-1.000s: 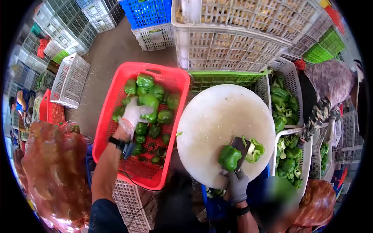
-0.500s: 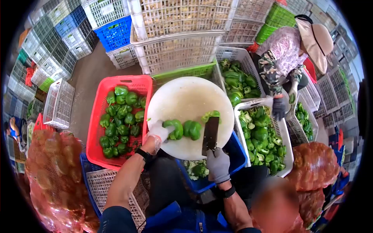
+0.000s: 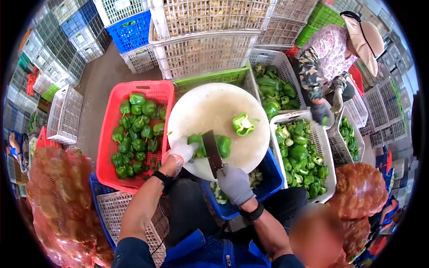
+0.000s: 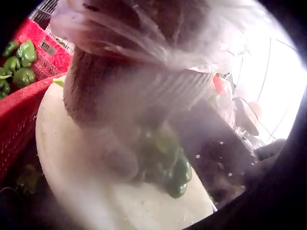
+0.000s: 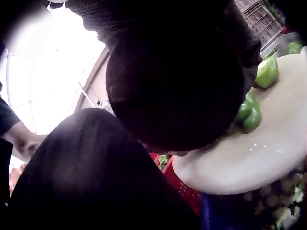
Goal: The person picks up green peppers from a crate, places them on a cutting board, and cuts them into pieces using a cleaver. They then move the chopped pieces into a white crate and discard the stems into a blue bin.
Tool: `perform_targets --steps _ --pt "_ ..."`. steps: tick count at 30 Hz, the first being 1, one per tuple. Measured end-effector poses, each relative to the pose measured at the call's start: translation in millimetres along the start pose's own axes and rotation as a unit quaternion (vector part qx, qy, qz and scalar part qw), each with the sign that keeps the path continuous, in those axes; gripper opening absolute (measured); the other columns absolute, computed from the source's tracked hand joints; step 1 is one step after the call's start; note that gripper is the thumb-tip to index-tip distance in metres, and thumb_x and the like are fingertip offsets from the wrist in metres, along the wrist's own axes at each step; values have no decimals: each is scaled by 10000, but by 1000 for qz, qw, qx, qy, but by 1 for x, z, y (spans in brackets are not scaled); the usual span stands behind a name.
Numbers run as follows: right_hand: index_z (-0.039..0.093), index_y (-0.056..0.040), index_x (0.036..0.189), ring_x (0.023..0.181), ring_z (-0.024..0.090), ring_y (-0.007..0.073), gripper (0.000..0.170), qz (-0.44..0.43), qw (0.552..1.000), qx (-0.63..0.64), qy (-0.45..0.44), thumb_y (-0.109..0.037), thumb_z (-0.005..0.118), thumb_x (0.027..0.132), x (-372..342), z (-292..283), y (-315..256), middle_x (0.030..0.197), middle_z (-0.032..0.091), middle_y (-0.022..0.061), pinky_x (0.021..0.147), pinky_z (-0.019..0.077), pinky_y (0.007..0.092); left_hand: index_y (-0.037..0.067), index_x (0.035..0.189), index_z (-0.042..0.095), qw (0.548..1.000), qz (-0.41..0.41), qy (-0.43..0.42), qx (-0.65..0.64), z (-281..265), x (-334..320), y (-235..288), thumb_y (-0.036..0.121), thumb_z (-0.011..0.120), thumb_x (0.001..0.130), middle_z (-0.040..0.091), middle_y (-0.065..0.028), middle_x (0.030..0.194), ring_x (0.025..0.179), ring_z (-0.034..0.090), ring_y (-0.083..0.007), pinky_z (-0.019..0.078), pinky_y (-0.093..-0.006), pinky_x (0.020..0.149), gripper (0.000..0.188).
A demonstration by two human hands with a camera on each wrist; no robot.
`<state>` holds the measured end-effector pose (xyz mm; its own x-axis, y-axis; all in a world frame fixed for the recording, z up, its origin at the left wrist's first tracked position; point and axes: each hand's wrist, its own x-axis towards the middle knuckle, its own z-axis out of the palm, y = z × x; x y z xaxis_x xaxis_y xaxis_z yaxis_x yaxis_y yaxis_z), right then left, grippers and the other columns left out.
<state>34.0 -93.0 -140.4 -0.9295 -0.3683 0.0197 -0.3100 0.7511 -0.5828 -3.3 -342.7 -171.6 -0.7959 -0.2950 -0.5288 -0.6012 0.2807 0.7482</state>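
My gloved left hand [image 3: 180, 151] holds a green bell pepper [image 3: 195, 144] at the left part of the round white chopping board [image 3: 210, 100]. In the left wrist view, that hand blurs over the green pepper [image 4: 178, 175]. My gloved right hand [image 3: 235, 183] grips a cleaver [image 3: 212, 151] by its handle, which the fingers hide. Its dark blade overlaps the gap between the held pepper and a second bell pepper [image 3: 224, 145]. Farther right on the board lies a cut pepper [image 3: 244, 124], pale inside showing.
A red crate [image 3: 105, 149] of whole peppers stands at the left. Below the board sits a blue crate [image 3: 276, 172] with pale trimmings. White crates [image 3: 330, 172] of peppers stand at the right, beside another person [image 3: 328, 53]. Stacked crates [image 3: 205, 53] rise behind the board.
My left hand has come from the red crate to a pepper on the board. The cleaver has swung left from beside the cut pepper to between the two peppers. The head view has shifted right.
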Motion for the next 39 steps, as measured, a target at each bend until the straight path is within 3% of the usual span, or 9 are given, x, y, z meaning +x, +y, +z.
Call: perform_targets --steps 5,13,15,17,18,21,26,32,39 --pt "696 -73 885 670 735 435 223 33 993 -103 -51 -257 645 1000 23 28 -16 718 726 208 656 592 559 -36 1277 733 998 11 31 47 3 4 -1 300 759 931 790 -275 1100 1030 770 -414 601 -490 925 483" --pt "696 -58 892 704 731 450 200 2 995 -96 -19 -234 662 982 69 83 -5 752 731 235 634 581 550 48 1334 733 986 116 -19 122 -12 11 -9 355 743 952 773 -275 1218 1151 731 -467 569 -492 999 491" --pt "659 -43 895 680 704 450 234 -13 996 -55 63 -242 691 1015 46 72 11 741 705 233 622 553 573 78 1336 734 968 93 30 230 -44 4 27 381 710 972 773 -269 1199 1149 725 -481 571 -509 989 474" --pt "641 -17 860 627 711 348 312 135 991 24 9 -281 707 1013 30 94 60 715 688 194 589 556 507 78 1255 753 955 144 197 165 -44 41 -16 369 692 980 773 -260 1125 1106 726 -482 577 -539 945 405" --pt "620 -1 831 548 694 306 330 78 996 -8 38 -258 704 1020 26 94 65 654 660 187 526 544 467 78 1232 757 952 142 237 133 -54 58 -32 364 689 982 773 -256 1109 1094 729 -478 580 -539 938 385" --pt "631 -5 849 648 692 451 310 180 982 60 -6 -261 702 1007 37 76 47 692 669 251 611 535 556 77 1182 763 945 70 284 146 -95 98 -64 265 660 995 775 -244 1090 1086 733 -462 590 -520 940 284" --pt "604 11 827 506 686 317 264 263 952 150 -51 -167 676 1007 59 44 3 586 645 169 496 518 435 59 1457 569 921 -16 124 368 -122 164 -122 73 760 880 596 -244 1452 1321 638 -447 591 -539 1051 608" --pt "618 15 849 492 677 235 241 344 923 153 -80 -150 680 1013 55 50 18 606 672 143 503 526 391 14 1480 544 906 -13 69 418 -112 237 -160 117 853 804 593 -267 1459 1346 618 -448 591 -513 1076 750" --pt "647 -11 876 594 705 380 210 172 978 98 -72 -173 700 1000 48 51 30 663 679 194 567 545 472 -6 1393 593 920 -77 65 378 -107 212 -167 283 813 895 645 -297 1362 1235 698 -480 611 -518 1026 616"
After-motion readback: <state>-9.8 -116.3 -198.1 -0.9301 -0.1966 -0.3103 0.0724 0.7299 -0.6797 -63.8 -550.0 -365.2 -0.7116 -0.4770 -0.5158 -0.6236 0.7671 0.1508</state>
